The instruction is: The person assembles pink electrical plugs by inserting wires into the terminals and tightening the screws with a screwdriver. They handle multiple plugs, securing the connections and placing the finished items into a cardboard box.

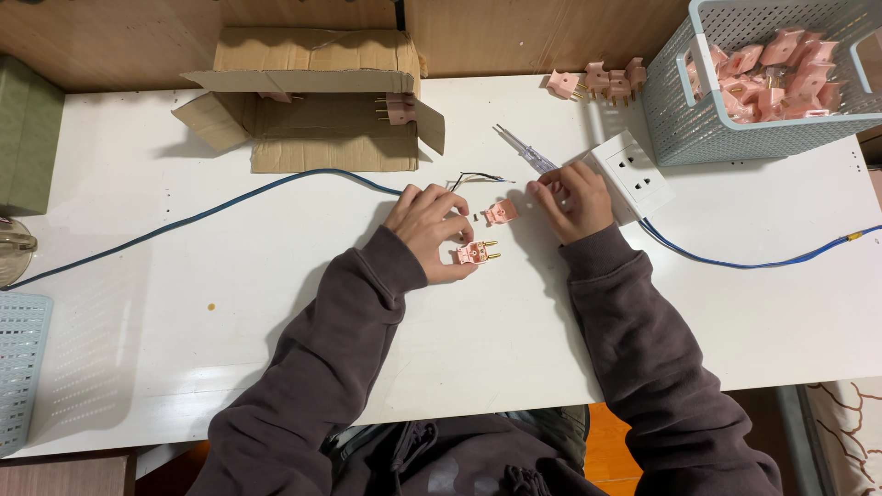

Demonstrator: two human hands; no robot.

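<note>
My left hand [430, 228] rests on the white table [184, 303] and pinches a pink plug half with brass pins [476, 252] between thumb and fingers. A pink plug cover [501, 213] lies just beyond it, between both hands. My right hand [571, 200] is curled beside that cover, fingertips down near the handle of a clear screwdriver [522, 147]; whether it grips anything I cannot tell. A blue cable [276, 188] runs under my left hand and ends in thin bare wires [478, 176]. A white wall socket [631, 174] touches my right hand's far side.
An open cardboard box [312, 101] with a pink plug inside lies at the back. Several pink plugs [602, 81] stand near a light blue basket [698, 119] full of more plugs. Another pale basket [20, 367] sits at the left edge, beside a green object [26, 129].
</note>
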